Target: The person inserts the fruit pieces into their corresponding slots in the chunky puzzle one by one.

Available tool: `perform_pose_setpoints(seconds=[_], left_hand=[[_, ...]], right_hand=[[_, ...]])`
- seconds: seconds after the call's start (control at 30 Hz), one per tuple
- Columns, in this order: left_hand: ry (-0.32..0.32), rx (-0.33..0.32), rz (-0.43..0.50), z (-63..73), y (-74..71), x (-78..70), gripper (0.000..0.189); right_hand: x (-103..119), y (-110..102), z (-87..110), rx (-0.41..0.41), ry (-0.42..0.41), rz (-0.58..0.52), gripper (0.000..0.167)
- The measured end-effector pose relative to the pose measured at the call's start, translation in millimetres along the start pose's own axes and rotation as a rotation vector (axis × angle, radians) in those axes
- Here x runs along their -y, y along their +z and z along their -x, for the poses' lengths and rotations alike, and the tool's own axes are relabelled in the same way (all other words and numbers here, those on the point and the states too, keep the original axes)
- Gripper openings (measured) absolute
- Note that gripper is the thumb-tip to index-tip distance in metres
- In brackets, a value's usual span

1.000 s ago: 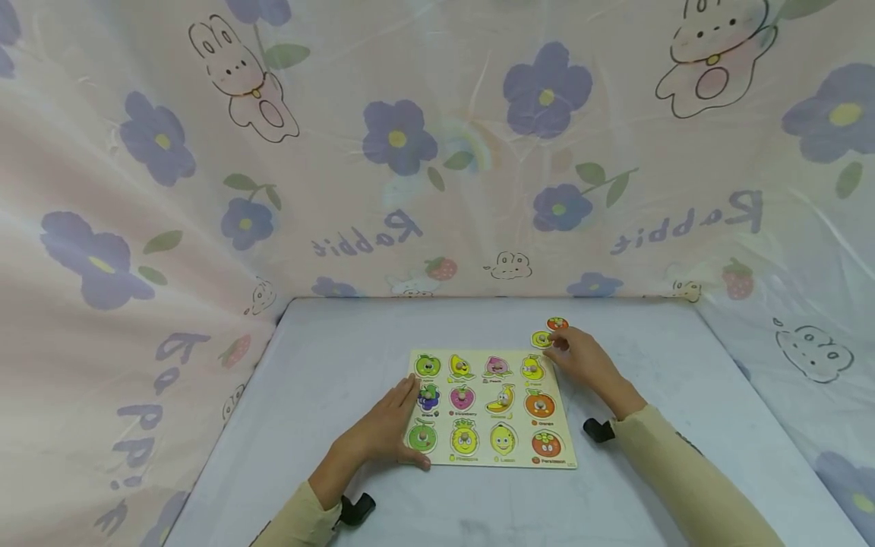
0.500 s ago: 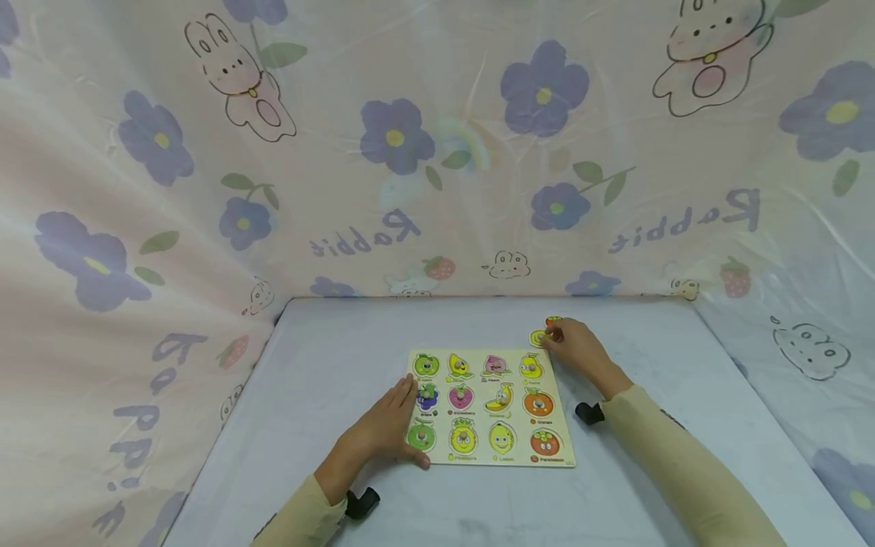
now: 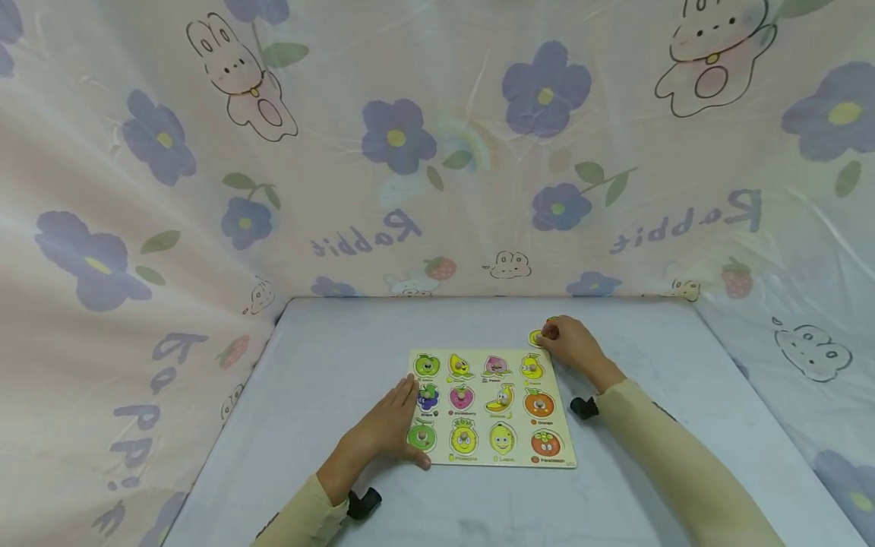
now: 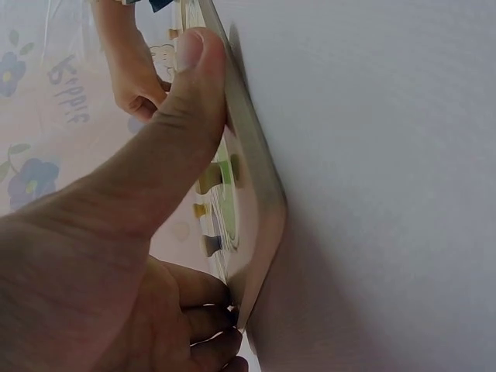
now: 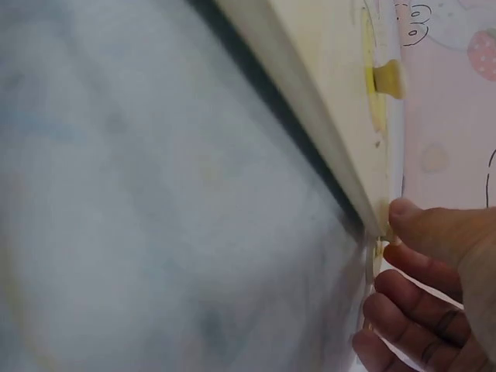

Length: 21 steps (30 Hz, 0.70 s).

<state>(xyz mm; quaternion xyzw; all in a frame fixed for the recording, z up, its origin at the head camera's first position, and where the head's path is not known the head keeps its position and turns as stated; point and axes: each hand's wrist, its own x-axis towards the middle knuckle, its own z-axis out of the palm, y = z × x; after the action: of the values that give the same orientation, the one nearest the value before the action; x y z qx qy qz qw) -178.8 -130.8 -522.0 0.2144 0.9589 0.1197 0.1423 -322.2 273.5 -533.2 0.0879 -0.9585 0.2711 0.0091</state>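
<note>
A pale wooden fruit puzzle board (image 3: 481, 461) lies on the table, its fruit pictures in rows, many with small knobs. Against its left edge rests my left hand (image 3: 383, 425), fingers extended and thumb along the front edge; the left wrist view shows the thumb (image 4: 198, 85) lying over the board's side. Beyond the board's far right corner, my right hand (image 3: 574, 343) pinches a small yellow puzzle piece (image 3: 535, 337) between thumb and forefinger. A red persimmon puzzle piece (image 3: 551, 319) lies just behind, mostly hidden by that hand.
The white table (image 3: 342, 342) ends at a curtain (image 3: 465, 205) printed with rabbits and flowers, which rises behind and at both sides. A black wrist mount sits under each sleeve, one left (image 3: 364, 503) and one right (image 3: 584, 408).
My right hand has shifted slightly left, its fingertips closing over the yellow piece and covering more of the red one. My left hand and the board stay in place.
</note>
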Motion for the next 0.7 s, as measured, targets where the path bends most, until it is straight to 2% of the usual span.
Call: perform_pose_setpoints(seconds=[0.43,0.7], left_hand=[[0.001,0.004,-0.011,0.2,-1.8,-0.5,0.143],[-0.005,0.003,-0.009,0.4,-1.6,-0.3,0.144]], right_hand=[[11,-1,-8.4,0.033,0.057,-0.031,0.023],[21,-1,-7.3,0.032,0.030,-0.039,0.023]])
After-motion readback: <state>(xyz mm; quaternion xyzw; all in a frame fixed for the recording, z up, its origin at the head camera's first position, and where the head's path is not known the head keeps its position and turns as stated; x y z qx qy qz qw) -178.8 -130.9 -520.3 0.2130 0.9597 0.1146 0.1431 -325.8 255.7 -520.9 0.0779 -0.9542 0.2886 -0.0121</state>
